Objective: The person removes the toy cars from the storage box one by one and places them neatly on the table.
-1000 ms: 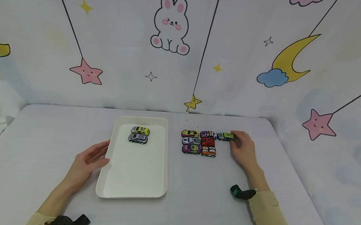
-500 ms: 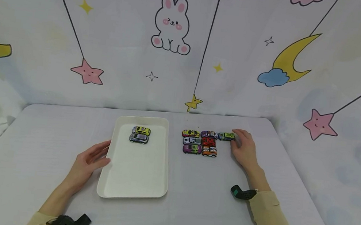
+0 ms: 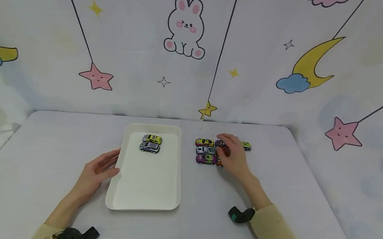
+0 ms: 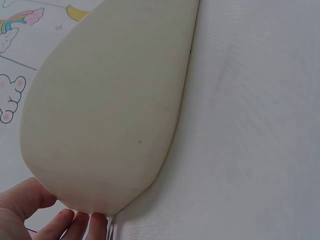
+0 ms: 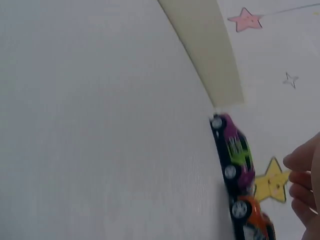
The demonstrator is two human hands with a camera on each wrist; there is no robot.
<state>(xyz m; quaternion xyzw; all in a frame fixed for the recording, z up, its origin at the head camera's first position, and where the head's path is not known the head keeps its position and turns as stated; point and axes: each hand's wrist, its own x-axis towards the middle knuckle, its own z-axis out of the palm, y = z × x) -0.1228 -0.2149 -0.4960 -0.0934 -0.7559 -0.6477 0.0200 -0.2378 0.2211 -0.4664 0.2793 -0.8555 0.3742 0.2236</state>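
My left hand (image 3: pixel 92 175) touches the left edge of a white tray (image 3: pixel 146 185) with its thumb and fingertips; the left wrist view has these fingertips (image 4: pixel 75 222) against the tray's outer wall. Inside the tray, near its far end, a yellow toy car (image 3: pixel 152 139) and a silver-grey toy car (image 3: pixel 149 147) lie side by side. My right hand (image 3: pixel 234 157) hovers over a group of toy cars, thumb and fingers apart. Below it, red, orange and dark purple toy cars (image 3: pixel 219 142) are partly hidden. The right wrist view has the purple-and-green car (image 5: pixel 236 152) near the hand.
Left of my right hand stand a yellow-red car (image 3: pixel 204 142), a white-grey car (image 3: pixel 205 150) and the purple-green car. A green car (image 3: pixel 246 146) shows behind the hand. A white cloth covers the table (image 3: pixel 47 159); a patterned backdrop (image 3: pixel 132 51) rises behind it.
My right hand has moved left, away from the green car and over the red and purple cars. The left hand stays at the tray's edge. The head view has shifted slightly.
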